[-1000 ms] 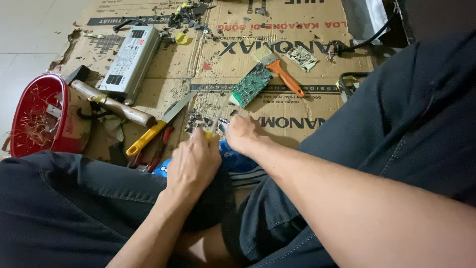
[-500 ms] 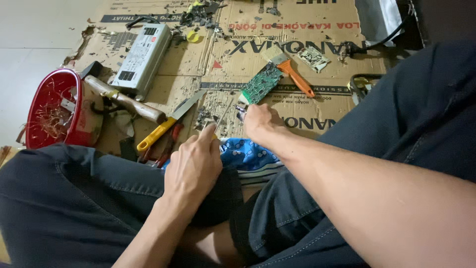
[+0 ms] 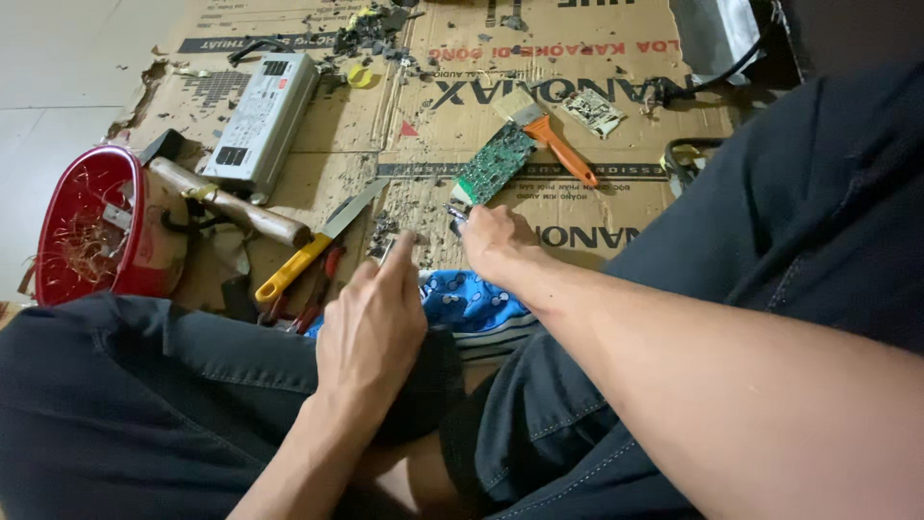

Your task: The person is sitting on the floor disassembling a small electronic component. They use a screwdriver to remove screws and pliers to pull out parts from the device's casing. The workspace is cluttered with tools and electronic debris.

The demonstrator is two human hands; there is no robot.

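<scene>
My left hand rests over my left knee, its fingers pinched together on a thin grey piece that sticks out at the fingertips. My right hand lies farther forward on the cardboard sheet, its fingers closed on a small metal part. Just beyond that hand is a green circuit board. A blue patterned cloth lies between my two hands, partly under my legs.
An orange-handled brush lies next to the board. A yellow-handled knife, red-handled pliers, a wooden-handled hammer, a grey metal power box and a red bowl of wire scraps sit to the left. Debris litters the cardboard.
My hands, close together a second ago, have come apart. The right hand has moved forward toward the green circuit board; the left stays near my knee.
</scene>
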